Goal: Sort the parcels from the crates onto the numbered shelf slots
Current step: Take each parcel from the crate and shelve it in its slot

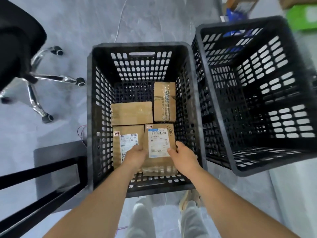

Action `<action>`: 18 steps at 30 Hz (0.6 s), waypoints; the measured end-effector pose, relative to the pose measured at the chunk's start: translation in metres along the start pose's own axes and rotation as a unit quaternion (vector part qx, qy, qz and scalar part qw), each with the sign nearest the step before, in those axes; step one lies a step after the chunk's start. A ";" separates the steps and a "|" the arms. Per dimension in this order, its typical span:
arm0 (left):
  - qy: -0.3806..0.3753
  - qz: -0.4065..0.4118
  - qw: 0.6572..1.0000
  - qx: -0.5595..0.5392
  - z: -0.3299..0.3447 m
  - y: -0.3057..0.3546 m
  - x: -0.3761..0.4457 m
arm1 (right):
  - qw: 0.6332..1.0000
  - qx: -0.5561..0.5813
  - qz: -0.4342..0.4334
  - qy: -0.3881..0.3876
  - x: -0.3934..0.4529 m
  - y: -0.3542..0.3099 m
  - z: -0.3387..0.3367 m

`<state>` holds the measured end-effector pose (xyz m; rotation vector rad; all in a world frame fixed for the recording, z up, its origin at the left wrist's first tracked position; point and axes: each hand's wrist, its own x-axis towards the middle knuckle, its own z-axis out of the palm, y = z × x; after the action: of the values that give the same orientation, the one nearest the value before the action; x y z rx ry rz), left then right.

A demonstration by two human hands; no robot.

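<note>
A black slatted crate (91, 117) stands on the floor in front of me with several cardboard parcels inside. Both hands reach into it. My left hand (135, 156) and my right hand (181, 157) grip the two sides of a parcel marked 1-4 (158, 140), which carries a white shipping label. To its left lies a parcel marked 2-4 (127, 134). Behind them lie a plain parcel (131, 113) and a taped parcel with printed text (164, 102).
A second black crate (257, 93) stands tilted to the right, with no parcels visible inside. An office chair with a chrome base (34, 79) is at the left. A black metal frame (42, 177) crosses the lower left. Cardboard and a green box (301, 18) lie at top right.
</note>
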<state>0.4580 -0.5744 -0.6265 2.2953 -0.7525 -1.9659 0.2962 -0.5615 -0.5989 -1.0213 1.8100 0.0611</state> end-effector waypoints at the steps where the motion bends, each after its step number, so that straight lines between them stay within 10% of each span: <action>1: -0.001 0.002 1.000 -0.012 -0.003 0.003 -0.006 | 1.000 0.000 -0.003 0.002 -0.003 -0.002 -0.003; 18: 0.027 0.161 0.982 -0.093 -0.052 0.009 -0.047 | 0.994 0.035 -0.099 0.031 -0.005 -0.054 -0.002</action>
<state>0.5000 -0.5792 -0.5693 1.9696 -0.8343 -1.7441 0.3313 -0.5940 -0.5728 -1.1592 1.7444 -0.1560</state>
